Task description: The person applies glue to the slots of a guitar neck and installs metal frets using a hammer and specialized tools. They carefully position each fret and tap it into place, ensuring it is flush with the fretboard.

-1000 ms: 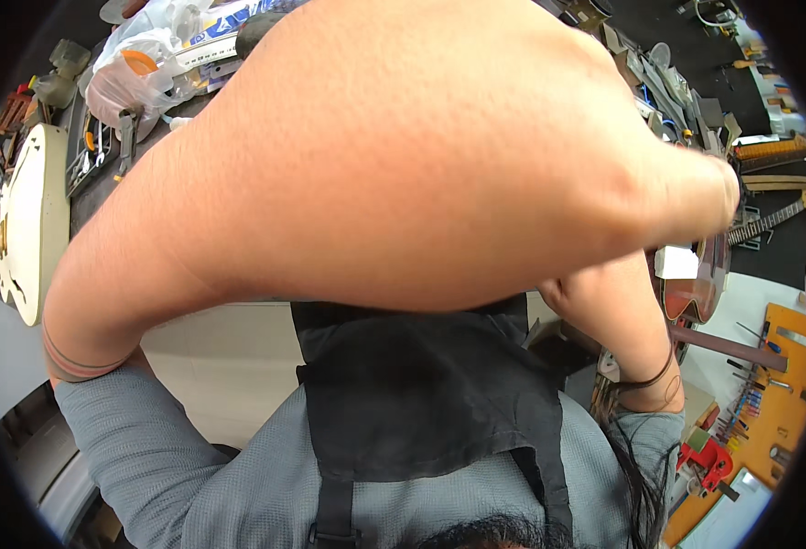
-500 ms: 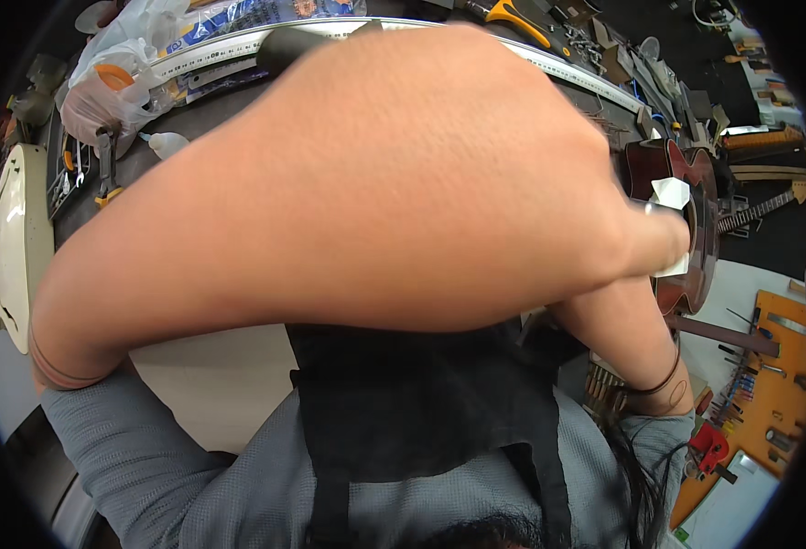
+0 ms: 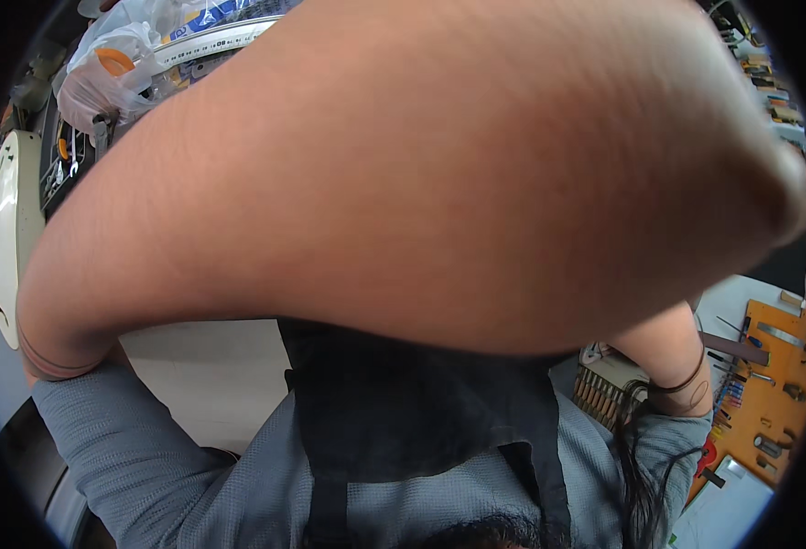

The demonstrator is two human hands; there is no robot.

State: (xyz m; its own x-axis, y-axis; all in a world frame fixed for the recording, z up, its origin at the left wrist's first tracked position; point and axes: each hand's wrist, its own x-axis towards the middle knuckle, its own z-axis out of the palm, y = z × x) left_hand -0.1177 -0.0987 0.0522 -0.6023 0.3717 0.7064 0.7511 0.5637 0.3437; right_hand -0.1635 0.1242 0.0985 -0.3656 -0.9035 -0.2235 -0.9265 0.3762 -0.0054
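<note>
My left forearm [image 3: 348,192] stretches across most of the view, very close, from the rolled grey sleeve at lower left to the upper right. My left hand [image 3: 741,137] is at the right rim, smeared by motion, its fingers not distinct. I cannot make out whether it holds anything. Beneath it, my right forearm [image 3: 664,343] comes up from the lower right with a dark band round it. The right hand is hidden behind my left arm. Whatever lies under both hands is also covered.
A cream guitar body [image 3: 14,229] stands at the left edge. Plastic bags [image 3: 101,91] and a long white ruler [image 3: 210,44] lie at the far left. On the right is an orange tool board [image 3: 764,393]. A rack of brass-coloured pieces [image 3: 595,393] sits near my right elbow.
My left hand and forearm have moved right and closer, covering more of the view. The dark red guitar and the white piece by my fingers are now hidden. My right forearm has shifted slightly right.
</note>
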